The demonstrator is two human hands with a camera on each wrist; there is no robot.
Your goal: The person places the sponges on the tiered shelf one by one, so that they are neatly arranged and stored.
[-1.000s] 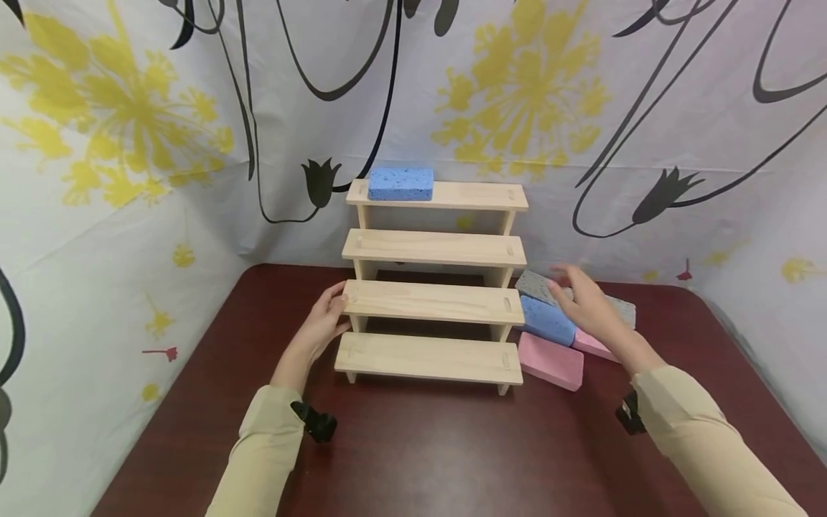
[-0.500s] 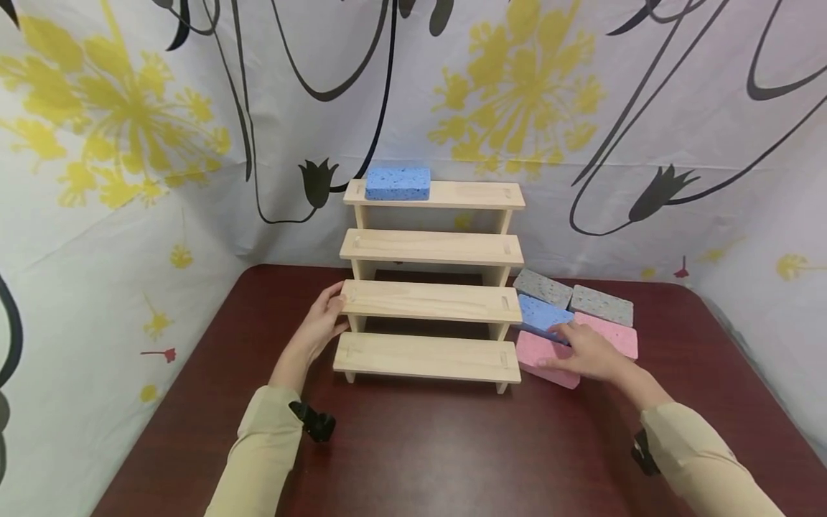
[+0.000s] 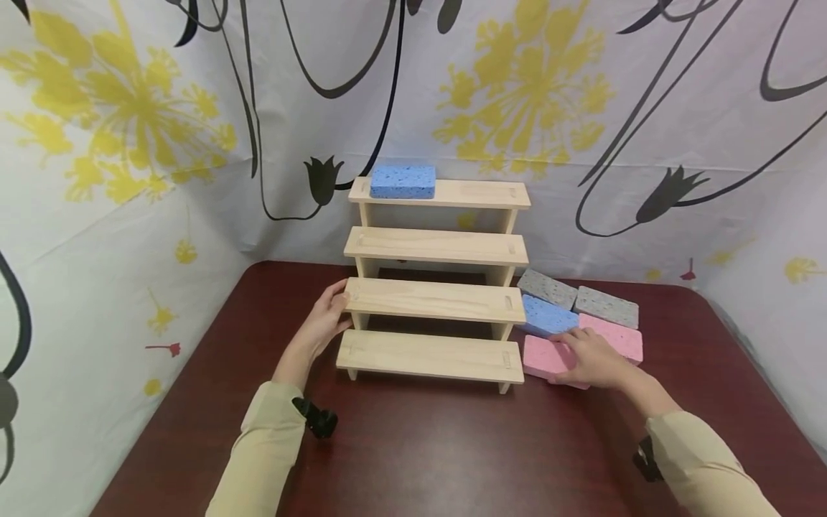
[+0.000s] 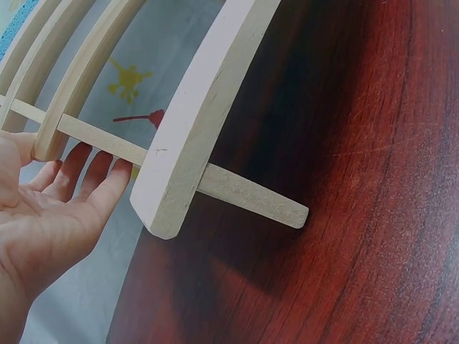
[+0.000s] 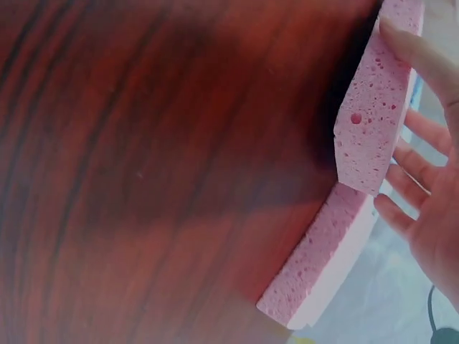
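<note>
A pale wooden four-tier stand (image 3: 433, 357) stands on the table, a blue sponge (image 3: 403, 182) lying at the left of its top tier. My left hand (image 3: 321, 321) grips the left end of the second tier from the bottom; in the left wrist view the thumb lies at the tier's end and the fingers reach under it. My right hand (image 3: 594, 359) pinches the front pink sponge (image 3: 545, 355), right of the stand's lowest tier. In the right wrist view, the thumb presses that pink sponge's (image 5: 369, 122) side, with fingers along its other side.
Behind the right hand lie another pink sponge (image 3: 614, 336), a blue sponge (image 3: 548, 314) and two grey sponges (image 3: 606, 306), close together. The dark red-brown table (image 3: 413, 452) meets a floral-patterned cloth (image 3: 413, 129) at the back and sides.
My right hand has come down and forward from above the grey sponges onto the front pink sponge and has taken hold of it. The left hand stays on the stand.
</note>
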